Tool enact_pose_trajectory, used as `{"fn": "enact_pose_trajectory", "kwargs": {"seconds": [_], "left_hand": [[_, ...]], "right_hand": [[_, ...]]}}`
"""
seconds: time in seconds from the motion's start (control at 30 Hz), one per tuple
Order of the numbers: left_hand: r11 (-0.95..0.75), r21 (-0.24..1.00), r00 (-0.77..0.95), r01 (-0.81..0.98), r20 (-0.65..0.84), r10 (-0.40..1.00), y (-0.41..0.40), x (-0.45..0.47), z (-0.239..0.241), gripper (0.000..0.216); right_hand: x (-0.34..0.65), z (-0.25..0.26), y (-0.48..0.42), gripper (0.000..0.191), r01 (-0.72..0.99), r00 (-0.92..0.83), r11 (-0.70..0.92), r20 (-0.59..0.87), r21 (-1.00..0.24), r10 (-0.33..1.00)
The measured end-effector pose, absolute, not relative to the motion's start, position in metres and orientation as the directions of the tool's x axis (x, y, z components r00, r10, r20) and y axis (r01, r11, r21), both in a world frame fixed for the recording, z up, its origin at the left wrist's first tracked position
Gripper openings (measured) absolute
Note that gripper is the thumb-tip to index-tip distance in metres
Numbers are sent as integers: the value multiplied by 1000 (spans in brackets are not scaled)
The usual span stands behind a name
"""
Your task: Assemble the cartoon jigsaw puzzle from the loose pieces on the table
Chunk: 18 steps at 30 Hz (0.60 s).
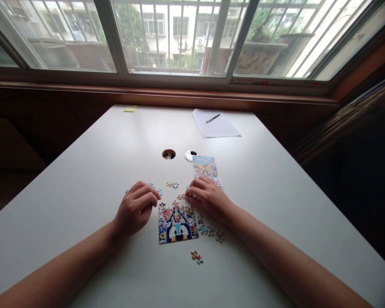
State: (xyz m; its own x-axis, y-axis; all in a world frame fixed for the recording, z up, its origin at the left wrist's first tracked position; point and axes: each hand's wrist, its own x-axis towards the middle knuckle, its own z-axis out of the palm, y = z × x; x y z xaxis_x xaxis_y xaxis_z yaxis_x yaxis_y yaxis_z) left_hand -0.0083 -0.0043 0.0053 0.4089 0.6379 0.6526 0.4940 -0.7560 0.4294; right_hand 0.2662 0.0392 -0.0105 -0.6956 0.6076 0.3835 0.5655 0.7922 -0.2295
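A partly joined jigsaw puzzle (179,224) lies flat on the white table, showing a blue cartoon dog's face with an uneven upper edge. My left hand (137,207) is curled at the puzzle's upper left corner, its fingertips near a few loose pieces (152,185); whatever is inside its fingers is hidden. Past the puzzle's upper right edge, my right hand (208,196) pinches at a small puzzle piece (181,196) by its fingertips. More loose pieces (207,230) lie along the right side. A small cluster (197,256) sits below the puzzle, and another (172,184) above it.
Behind my right hand lies a picture card (207,167), overlapping a round metal grommet (190,155). An open hole (169,154) is left of that. Papers (216,128) with a pen (213,118) and yellow sticky notes (130,109) rest at the far edge, below the window.
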Motion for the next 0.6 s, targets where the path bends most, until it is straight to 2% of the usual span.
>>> {"fn": "enact_pose_trajectory", "kwargs": {"seconds": [0.33,0.6], "left_hand": [[-738,445,380,507,653,655,-3,-8,5,30],[-714,480,351,509,642,681,0,-9,3,29]], "right_hand": [[267,-7,41,14,504,-617,792,499,-345,609],[276,-3,41,10,510,-592,796,539,-325,599]]}}
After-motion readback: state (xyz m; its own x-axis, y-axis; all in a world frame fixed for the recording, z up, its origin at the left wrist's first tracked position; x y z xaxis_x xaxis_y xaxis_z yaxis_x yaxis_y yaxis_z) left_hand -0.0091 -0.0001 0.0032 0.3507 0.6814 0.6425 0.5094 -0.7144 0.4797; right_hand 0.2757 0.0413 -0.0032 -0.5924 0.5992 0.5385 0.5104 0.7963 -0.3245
